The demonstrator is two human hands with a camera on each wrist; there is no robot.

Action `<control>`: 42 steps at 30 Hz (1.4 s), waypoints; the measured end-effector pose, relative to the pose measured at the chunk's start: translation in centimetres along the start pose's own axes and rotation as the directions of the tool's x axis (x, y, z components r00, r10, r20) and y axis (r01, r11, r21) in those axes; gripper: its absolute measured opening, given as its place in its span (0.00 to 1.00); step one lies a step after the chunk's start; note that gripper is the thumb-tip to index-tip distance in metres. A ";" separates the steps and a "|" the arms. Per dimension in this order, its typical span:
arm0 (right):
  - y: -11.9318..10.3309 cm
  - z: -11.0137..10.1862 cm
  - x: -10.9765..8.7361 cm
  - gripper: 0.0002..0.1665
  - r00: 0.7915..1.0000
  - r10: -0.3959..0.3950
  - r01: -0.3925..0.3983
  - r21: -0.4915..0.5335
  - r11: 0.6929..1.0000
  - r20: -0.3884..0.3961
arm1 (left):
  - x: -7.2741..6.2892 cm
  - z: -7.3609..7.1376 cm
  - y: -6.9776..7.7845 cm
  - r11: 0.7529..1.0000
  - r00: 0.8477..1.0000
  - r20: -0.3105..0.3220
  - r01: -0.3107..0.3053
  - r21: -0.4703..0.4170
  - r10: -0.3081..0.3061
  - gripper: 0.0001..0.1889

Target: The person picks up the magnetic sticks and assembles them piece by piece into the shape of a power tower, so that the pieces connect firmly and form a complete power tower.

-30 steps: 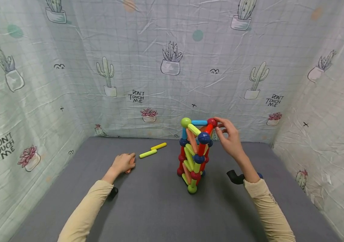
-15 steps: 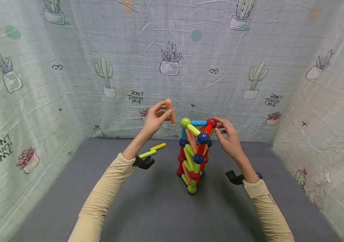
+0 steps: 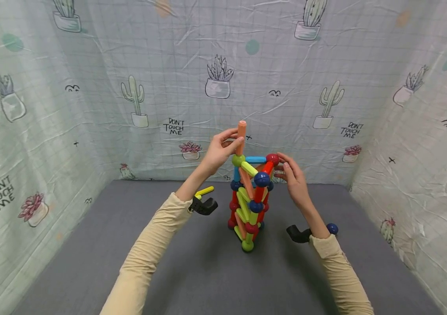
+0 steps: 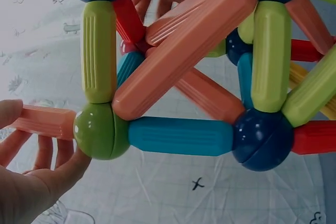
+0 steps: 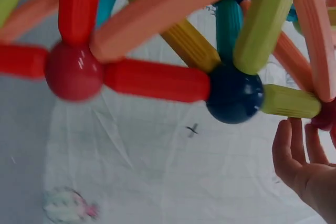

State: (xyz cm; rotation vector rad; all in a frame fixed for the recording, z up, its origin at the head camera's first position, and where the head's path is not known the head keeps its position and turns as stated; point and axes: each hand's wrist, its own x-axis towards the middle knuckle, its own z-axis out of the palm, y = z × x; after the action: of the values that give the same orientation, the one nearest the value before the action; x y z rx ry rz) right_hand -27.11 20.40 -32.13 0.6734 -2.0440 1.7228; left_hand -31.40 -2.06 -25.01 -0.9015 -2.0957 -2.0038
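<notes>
A tower of magnetic rods and balls (image 3: 256, 206) stands upright on the grey table. My left hand (image 3: 217, 152) pinches an orange magnetic rod (image 3: 242, 127), held upright with its lower end at the green ball (image 3: 239, 160) on the tower's top left. In the left wrist view, that orange rod (image 4: 50, 121) meets the green ball (image 4: 101, 131), and a fingertip lies close under the ball. My right hand (image 3: 296, 181) has its fingertips against the red ball (image 3: 272, 159) at the top right. The right wrist view shows those fingers (image 5: 284, 142) extended beside the red ball (image 5: 326, 115).
A yellow rod (image 3: 206, 190) lies on the table behind the left wrist; a lime rod beside it is mostly hidden. A loose blue ball (image 3: 332, 228) sits near the right forearm. Black wrist mounts (image 3: 204, 206) jut from both wrists. A patterned curtain (image 3: 168, 87) surrounds the table.
My left hand has picked the orange rod up off the table, carried it up and right, and brought it upright onto the green ball. The right hand stays at the red ball.
</notes>
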 end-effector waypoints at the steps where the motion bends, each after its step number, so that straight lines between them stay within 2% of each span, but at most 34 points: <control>1: 0.5 -0.1 0.0 0.25 1.000 0.019 -0.019 0.045 0.999 0.004 | 0.0 0.0 -0.1 1.000 1.000 0.002 0.001 -0.003 -0.001 0.20; 3: 1.3 -0.1 0.0 0.27 0.998 0.056 -0.058 0.127 0.990 0.017 | -0.1 0.0 -0.2 1.000 1.000 0.002 -0.003 -0.008 0.003 0.19; 7: 2.1 -0.1 0.0 0.26 0.994 0.095 -0.105 0.205 0.973 0.058 | -0.2 -0.2 -0.8 1.000 1.000 -0.004 -0.016 -0.015 0.016 0.18; 11: 2.2 0.1 -0.1 0.24 0.988 0.126 -0.146 0.245 0.958 0.092 | -0.6 -1.5 -2.6 1.000 1.000 -0.025 0.004 -0.021 -0.005 0.18; 14: 1.9 0.2 -0.3 0.24 0.983 0.150 -0.172 0.242 0.955 0.107 | -1.6 -3.4 -4.8 0.994 0.994 -0.051 0.102 0.038 -0.100 0.18; 16: 1.6 0.3 -0.4 0.24 0.980 0.168 -0.187 0.226 0.956 0.104 | -2.5 -4.9 -7.0 0.970 0.980 -0.080 0.194 0.145 -0.184 0.17; 18: 1.4 0.4 -0.5 0.24 0.977 0.185 -0.203 0.206 0.957 0.101 | -3.5 -6.4 -10.2 0.921 0.964 -0.107 0.263 0.288 -0.241 0.16; 19: 1.4 0.4 -0.6 0.25 0.976 0.193 -0.210 0.196 0.958 0.100 | -3.8 -7.3 -12.1 0.886 0.956 -0.124 0.293 0.359 -0.266 0.15; 21: 1.3 0.5 -0.6 0.25 0.974 0.206 -0.221 0.181 0.958 0.097 | -4.7 -9.0 -16.1 0.814 0.950 -0.134 0.312 0.490 -0.283 0.14; 22: 1.3 0.5 -0.6 0.25 0.973 0.208 -0.222 0.178 0.959 0.097 | -5.1 -9.7 -17.9 0.780 0.948 -0.125 0.311 0.543 -0.291 0.14; 25: 1.3 0.5 -0.7 0.25 0.974 0.208 -0.221 0.169 0.961 0.092 | -5.4 -13.2 -27.2 0.696 0.957 -0.089 0.262 0.668 -0.275 0.14; 26: 1.3 0.6 -0.7 0.25 0.974 0.206 -0.219 0.166 0.961 0.091 | -5.4 -14.5 -30.3 0.683 0.964 -0.058 0.227 0.694 -0.261 0.15; 27: 1.3 0.6 -0.6 0.25 0.975 0.205 -0.218 0.166 0.962 0.089 | -5.4 -15.4 -32.5 0.658 0.963 -0.042 0.214 0.722 -0.267 0.16; 28: 1.3 0.6 -0.7 0.25 0.975 0.205 -0.217 0.165 0.962 0.089 | -5.1 -16.1 -34.3 0.626 0.953 -0.033 0.222 0.748 -0.300 0.18; 29: 1.3 0.6 -0.6 0.25 0.975 0.204 -0.216 0.163 0.963 0.088 | -5.2 -16.7 -35.9 0.599 0.957 -0.019 0.197 0.776 -0.290 0.19; 30: 1.3 0.6 -0.6 0.25 0.975 0.203 -0.215 0.161 0.963 0.088 | -5.3 -16.4 -35.2 0.573 0.943 -0.015 0.215 0.791 -0.334 0.20; 31: 1.3 0.6 -0.6 0.25 0.975 0.203 -0.215 0.160 0.963 0.088 | -5.6 -16.0 -33.8 0.549 0.927 -0.019 0.238 0.801 -0.375 0.21; 34: 1.3 0.5 -0.7 0.25 0.976 0.201 -0.213 0.157 0.964 0.089 | -6.8 -13.5 -27.4 0.464 0.876 -0.059 0.310 0.830 -0.479 0.21; 35: 1.3 0.5 -0.7 0.25 0.976 0.200 -0.212 0.158 0.964 0.090 | -7.3 -12.8 -25.7 0.441 0.876 -0.065 0.303 0.845 -0.477 0.19; 36: 1.3 0.5 -0.7 0.25 0.975 0.200 -0.213 0.157 0.965 0.091 | -7.7 -12.2 -23.9 0.412 0.858 -0.079 0.322 0.853 -0.507 0.19; 38: 1.3 0.5 -0.7 0.25 0.975 0.200 -0.213 0.156 0.965 0.093 | -8.6 -11.5 -22.2 0.388 0.866 -0.075 0.297 0.872 -0.494 0.18; 40: 1.3 0.5 -0.7 0.25 0.976 0.198 -0.211 0.158 0.965 0.094 | -9.1 -11.1 -21.4 0.370 0.872 -0.070 0.277 0.887 -0.485 0.16; 42: 1.3 0.5 -0.7 0.25 0.977 0.194 -0.207 0.158 0.965 0.095 | -9.4 -11.1 -21.3 0.373 0.876 -0.067 0.271 0.887 -0.477 0.16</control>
State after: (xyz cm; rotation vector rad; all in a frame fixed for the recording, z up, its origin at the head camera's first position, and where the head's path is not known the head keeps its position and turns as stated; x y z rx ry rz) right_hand -27.26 20.19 -33.68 0.6109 -2.0987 2.0312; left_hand -37.40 -14.71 -46.65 -0.4042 -3.1174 -0.5466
